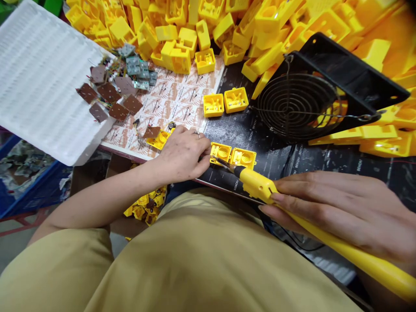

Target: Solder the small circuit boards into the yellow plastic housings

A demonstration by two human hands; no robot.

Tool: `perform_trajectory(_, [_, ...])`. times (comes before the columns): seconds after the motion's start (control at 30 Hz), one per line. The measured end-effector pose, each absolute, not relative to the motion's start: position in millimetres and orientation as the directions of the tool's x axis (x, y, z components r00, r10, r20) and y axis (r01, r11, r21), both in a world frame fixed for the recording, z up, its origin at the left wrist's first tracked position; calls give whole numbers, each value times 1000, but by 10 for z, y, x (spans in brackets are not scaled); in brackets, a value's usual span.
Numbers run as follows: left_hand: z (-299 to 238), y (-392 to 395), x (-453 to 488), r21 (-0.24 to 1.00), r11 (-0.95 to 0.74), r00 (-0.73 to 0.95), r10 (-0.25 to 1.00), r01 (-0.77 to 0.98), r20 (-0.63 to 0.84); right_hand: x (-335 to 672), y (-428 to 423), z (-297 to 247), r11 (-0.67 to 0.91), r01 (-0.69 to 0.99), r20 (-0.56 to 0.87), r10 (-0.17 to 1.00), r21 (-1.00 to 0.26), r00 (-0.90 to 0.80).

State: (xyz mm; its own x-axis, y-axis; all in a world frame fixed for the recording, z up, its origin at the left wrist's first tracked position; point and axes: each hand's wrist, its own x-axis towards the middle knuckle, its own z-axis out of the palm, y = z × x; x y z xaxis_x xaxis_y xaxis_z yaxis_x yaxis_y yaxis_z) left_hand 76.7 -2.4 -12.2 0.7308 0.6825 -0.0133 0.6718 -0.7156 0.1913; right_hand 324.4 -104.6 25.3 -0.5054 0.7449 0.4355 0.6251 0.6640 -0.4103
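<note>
My right hand point(341, 208) is closed around a yellow soldering iron point(260, 184), whose thin metal tip points left. That tip reaches over the near-left corner of a small yellow plastic case point(221, 152), close to my left fingertips. Curled and pressed together, the fingers of my left hand point(186, 154) meet at the case's left edge; what they pinch is hidden. A second yellow case point(243, 158) with a grille of holes stands right beside the first. Left of my left hand lies another yellow case point(159, 138) with a brown circuit board point(151, 132) and wires beside it.
Two open yellow cases point(224, 102) stand farther back. A black fan with a wire guard point(289, 106) leans on the right. Yellow cases point(182, 43) pile along the back. Wired circuit boards point(118, 95) lie beside a white foam block point(48, 78) at left.
</note>
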Motion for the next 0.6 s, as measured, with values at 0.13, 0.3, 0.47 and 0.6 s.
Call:
perform_trajectory(0.13, [-119,-7,774,197,-721,741,670,664,-45,3432,-1083,165,659,646,465,743,-385,-481])
perform_trajectory(0.3, [-96,7,792,185,-715,735,674,674,-70,3498,-1048,85,677,628,445,732,-384,-517])
perform_trajectory(0.47, [-74,4,806,169,-718,736,670,675,-94,3474,-1016,40,639,652,473,759,-407,-448])
perform_trajectory(0.6, [-64,-16,752,167,-739,754,654,653,-59,3473,-1053,7,635,660,507,754,-401,-418])
